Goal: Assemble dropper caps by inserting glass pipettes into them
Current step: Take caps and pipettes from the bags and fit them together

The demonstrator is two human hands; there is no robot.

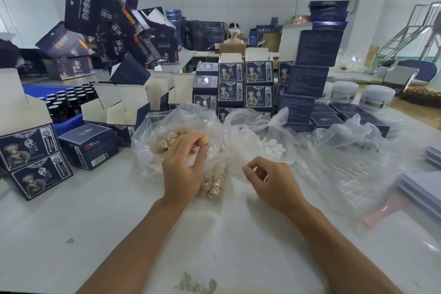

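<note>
Left hand (183, 164) fingertips are pinching one gold cap (204, 140) above the open clear bag of caps (152, 126). Right hand (269, 180) is hovering just beside, fingers curled, holding nothing visible. Pipettes bag (334, 162) is lying right; white table (71, 222) is carrying dark boxes (35, 162).

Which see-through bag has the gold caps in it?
The plastic bag under the left hand. It holds gold caps; the bag beside it holds small white pieces.
</note>
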